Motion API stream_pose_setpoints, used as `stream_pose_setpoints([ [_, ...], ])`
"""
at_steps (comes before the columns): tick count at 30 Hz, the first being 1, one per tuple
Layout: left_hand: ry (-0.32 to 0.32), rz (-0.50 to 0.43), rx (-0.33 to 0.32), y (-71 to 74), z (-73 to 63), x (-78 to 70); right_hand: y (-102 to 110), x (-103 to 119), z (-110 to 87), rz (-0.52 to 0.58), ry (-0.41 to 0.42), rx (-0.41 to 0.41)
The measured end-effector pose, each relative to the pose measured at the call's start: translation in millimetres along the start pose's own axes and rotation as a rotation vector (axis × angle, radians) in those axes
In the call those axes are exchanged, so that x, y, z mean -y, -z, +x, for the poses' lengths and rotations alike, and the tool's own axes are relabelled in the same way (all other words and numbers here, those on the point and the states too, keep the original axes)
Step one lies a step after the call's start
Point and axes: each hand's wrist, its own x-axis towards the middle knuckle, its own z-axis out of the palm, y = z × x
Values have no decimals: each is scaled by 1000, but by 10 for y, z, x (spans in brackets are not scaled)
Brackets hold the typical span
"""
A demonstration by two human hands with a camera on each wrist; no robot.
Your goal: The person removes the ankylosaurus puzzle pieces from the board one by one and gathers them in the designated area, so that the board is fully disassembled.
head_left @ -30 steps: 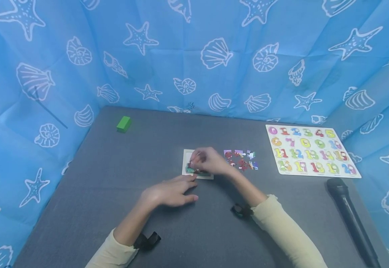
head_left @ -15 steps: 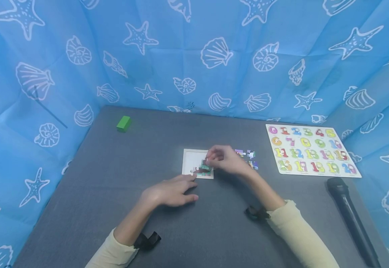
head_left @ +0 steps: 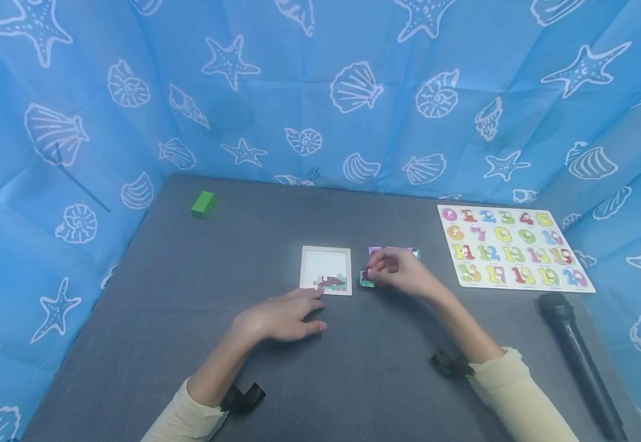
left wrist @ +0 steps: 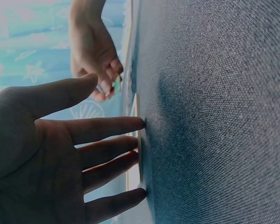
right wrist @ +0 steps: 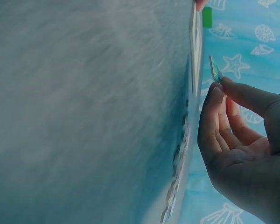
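My right hand (head_left: 403, 271) pinches a green jigsaw piece (right wrist: 215, 70) between thumb and fingertips, raised off the table in the right wrist view. In the head view the hand is to the right of a white-framed puzzle tray (head_left: 326, 249), overlapping the loose jigsaw pieces (head_left: 374, 250) and hiding most of them. Along the tray's lower edge lie a few fitted pieces (head_left: 334, 282) in brown and green; its upper part shows bare white. My left hand (head_left: 280, 316) lies palm down with spread, straight fingers, fingertips at the tray's near edge.
A number board (head_left: 511, 279) lies at the right, with a black microphone (head_left: 577, 362) nearer the front. Toward the back left is a green block (head_left: 204, 204). Behind the grey table hangs a blue curtain (head_left: 298, 98) with shell patterns.
My right hand has moved right from over the tray to the loose pieces, carrying the green jigsaw piece. More of the tray's white floor shows. My left hand has stayed put.
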Motion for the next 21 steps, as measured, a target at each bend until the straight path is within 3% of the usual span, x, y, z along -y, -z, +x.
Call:
stream_pose_setpoints([
  [11, 17, 17, -6, -21, 5, -8, 89, -119, -137, -85, -22, 4],
  [21, 18, 20, -11, -26, 4, -6, 58, -71, -141, -182, -10, -34],
])
